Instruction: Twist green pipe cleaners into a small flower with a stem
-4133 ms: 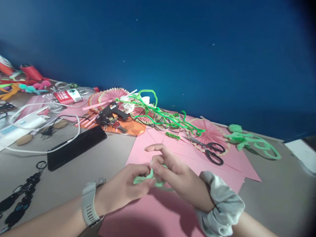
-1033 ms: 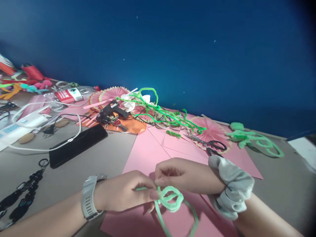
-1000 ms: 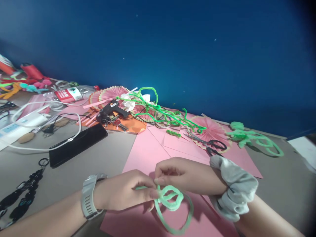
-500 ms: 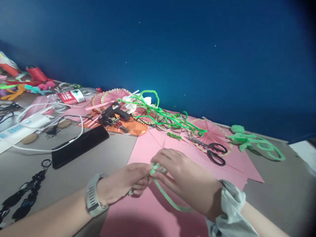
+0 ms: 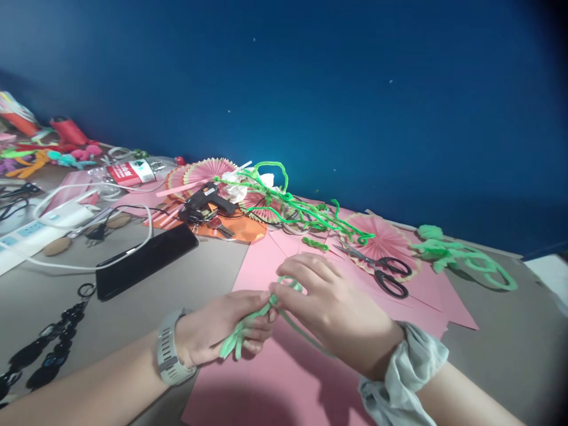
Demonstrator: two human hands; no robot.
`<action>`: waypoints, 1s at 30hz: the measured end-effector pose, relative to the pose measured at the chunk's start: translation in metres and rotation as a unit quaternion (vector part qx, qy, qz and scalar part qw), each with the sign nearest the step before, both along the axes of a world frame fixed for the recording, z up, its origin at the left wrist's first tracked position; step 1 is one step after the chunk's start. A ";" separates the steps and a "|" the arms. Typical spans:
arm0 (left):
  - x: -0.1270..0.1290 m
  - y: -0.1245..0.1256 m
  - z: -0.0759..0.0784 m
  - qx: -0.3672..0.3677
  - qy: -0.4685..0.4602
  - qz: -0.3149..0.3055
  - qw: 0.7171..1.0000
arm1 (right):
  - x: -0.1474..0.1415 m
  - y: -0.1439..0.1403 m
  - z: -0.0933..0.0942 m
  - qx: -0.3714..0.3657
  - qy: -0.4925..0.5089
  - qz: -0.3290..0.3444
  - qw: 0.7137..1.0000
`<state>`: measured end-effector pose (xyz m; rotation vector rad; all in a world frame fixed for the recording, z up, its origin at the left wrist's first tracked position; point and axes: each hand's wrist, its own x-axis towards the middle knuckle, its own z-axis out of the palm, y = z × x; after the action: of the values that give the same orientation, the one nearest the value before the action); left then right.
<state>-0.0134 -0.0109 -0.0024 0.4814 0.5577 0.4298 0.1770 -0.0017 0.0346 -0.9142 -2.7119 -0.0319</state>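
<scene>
Above the pink paper, both hands are closed on a light green pipe cleaner. My left hand pinches it between thumb and fingers, and several short ends hang out below the thumb. My right hand grips a loop of the same pipe cleaner beside the left fingertips, its thumb and index finger meeting there. A long tail runs down behind the right hand, partly hidden by it. The right fingers cover some of the loop.
Black-handled scissors lie behind my right hand, by a pink paper fan. Green pipe cleaners, a glue gun, a black phone, a power strip and a plastic bottle spread across the back and left.
My left hand has turned so that the pipe cleaner's short ends now show beneath the thumb. My right fingers have lifted and shifted around the loop.
</scene>
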 end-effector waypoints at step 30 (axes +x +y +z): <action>0.005 0.001 0.009 0.183 0.113 0.188 0.958 | -0.017 -0.013 -0.019 -0.081 0.108 -0.113 0.984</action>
<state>-0.0086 -0.0102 0.0065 0.7907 0.8008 0.8583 0.1596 -0.0147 0.0159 -1.1939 -2.4282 0.2326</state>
